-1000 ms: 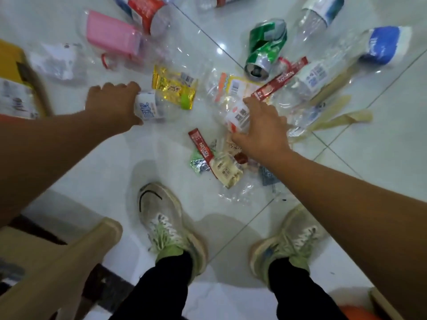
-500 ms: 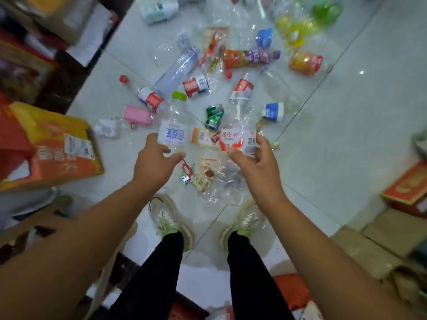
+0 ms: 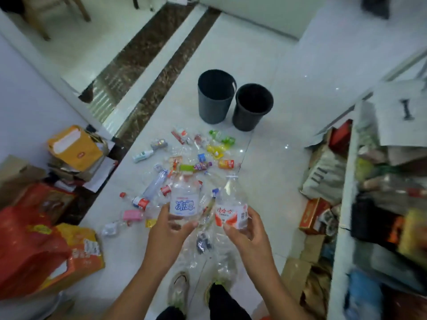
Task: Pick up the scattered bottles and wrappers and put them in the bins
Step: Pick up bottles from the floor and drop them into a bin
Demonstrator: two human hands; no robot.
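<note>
Head camera looks steeply down, forward across floor (image 3: 265, 158); edges seem blurred.

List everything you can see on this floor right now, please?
bins: two, black, side by side on the floor beyond the litter
held bottles: two, clear, one blue-labelled in the left hand, one red-labelled in the right
litter: many bottles and wrappers, mixed colours, strewn between the bins and the feet
pink item: one, near the left hand
boxes: several, yellow and orange-red, along the left wall
clutter: a pile, mixed colours, at right
chair legs: wooden, top left
shoes: two, pale, bottom centre
left hand: fingers around the blue-labelled bottle
right hand: fingers around the red-labelled bottle
</note>
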